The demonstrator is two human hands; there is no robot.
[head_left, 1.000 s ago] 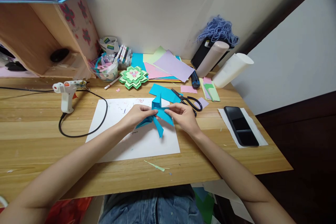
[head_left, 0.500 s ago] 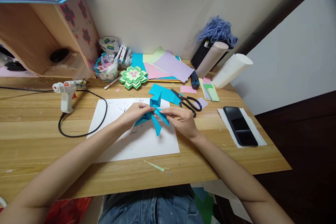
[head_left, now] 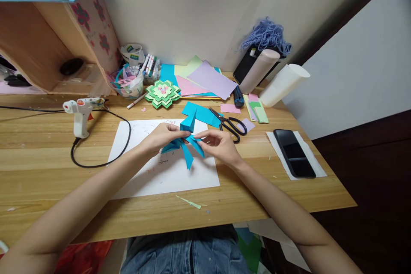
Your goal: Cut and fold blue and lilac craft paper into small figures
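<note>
Wooden table (head_left: 244,199): largest surface; near its middle a marked white sheet (head_left: 180,180) is laid. To the left, a white glue gun (head_left: 81,119) is stood upright, its black cord (head_left: 93,167) looped over the sheet's edge. Above the sheet, thumb and fingers of the left hand (head_left: 162,136) are pinched on the middle of a folded blue paper piece (head_left: 187,157); by the right hand (head_left: 221,145), thumb and fingertips brought together, its right-hand flap is gripped. Other flaps are splayed upward, left and down. Just beyond, black scissors (head_left: 236,127) are laid partly on a flat blue strip (head_left: 201,114). Near the front edge, a thin green scrap (head_left: 189,202) is seen.
</note>
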